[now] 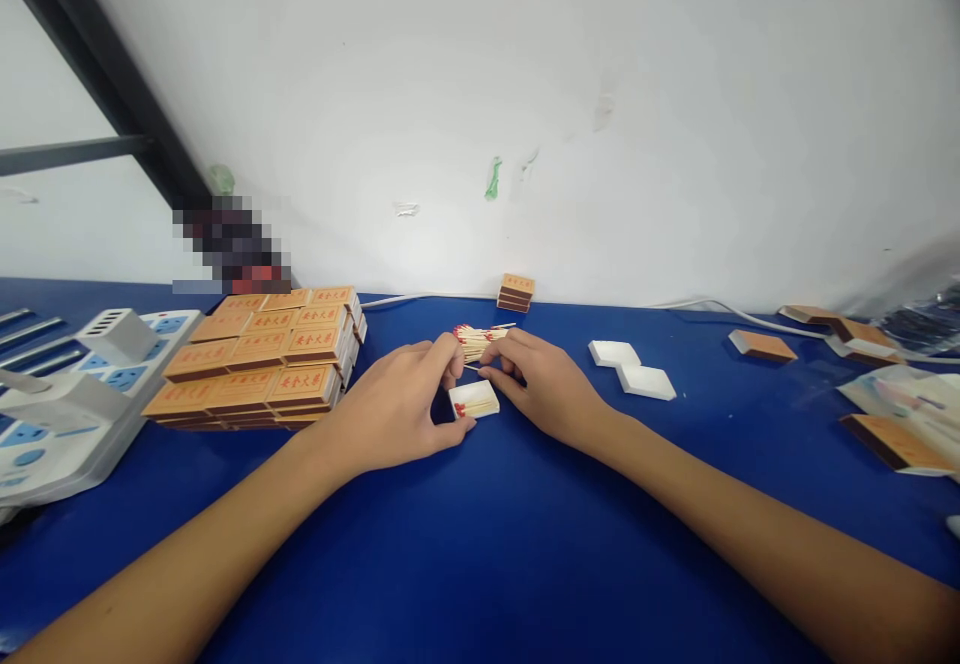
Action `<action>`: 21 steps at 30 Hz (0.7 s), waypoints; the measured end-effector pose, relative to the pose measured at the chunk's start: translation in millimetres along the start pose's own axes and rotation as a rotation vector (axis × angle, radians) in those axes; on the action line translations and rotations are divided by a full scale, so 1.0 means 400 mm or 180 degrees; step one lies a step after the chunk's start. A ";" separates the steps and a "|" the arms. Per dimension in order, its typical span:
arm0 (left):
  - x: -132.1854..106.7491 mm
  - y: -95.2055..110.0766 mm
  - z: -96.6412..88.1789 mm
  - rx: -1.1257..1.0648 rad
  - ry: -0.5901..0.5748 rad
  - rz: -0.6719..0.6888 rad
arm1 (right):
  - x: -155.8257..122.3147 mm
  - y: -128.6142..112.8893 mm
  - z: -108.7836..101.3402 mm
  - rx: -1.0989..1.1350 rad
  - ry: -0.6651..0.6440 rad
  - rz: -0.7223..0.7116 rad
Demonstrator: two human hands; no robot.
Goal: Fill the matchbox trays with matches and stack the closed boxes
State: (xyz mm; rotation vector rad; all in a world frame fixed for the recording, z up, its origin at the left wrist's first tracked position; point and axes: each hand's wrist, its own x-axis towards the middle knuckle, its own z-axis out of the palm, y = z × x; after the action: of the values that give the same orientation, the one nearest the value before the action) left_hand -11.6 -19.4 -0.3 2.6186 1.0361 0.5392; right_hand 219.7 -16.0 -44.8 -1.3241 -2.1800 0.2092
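My left hand (401, 399) and my right hand (544, 384) meet at the middle of the blue table. Both pinch a bundle of red-tipped matches (478, 339) held just above the surface. Below them lies a small white matchbox tray (474, 400) with a few matches in it; my left thumb touches its near edge. Two more white trays (632, 368) lie to the right of my right hand.
A large stack of orange matchboxes (259, 354) stands at the left. White power strips (67, 399) lie at the far left. A small pile of boxes (516, 292) sits by the wall. Loose orange sleeves (761, 345) and plastic packaging (911, 394) lie at the right.
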 end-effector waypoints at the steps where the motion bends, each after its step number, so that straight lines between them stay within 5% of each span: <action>1: 0.000 0.000 -0.001 -0.0001 -0.0002 0.0004 | 0.000 0.000 -0.001 -0.0019 0.0000 0.0007; 21: 0.001 0.004 -0.004 0.0031 -0.0032 0.0027 | -0.001 -0.003 -0.008 0.0004 -0.0088 0.0075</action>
State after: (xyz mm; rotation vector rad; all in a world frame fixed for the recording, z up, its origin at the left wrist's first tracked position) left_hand -11.0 -19.9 1.8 2.6327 1.0275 0.5238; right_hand 220.5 -17.5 -41.9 -1.3544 -2.1876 0.2394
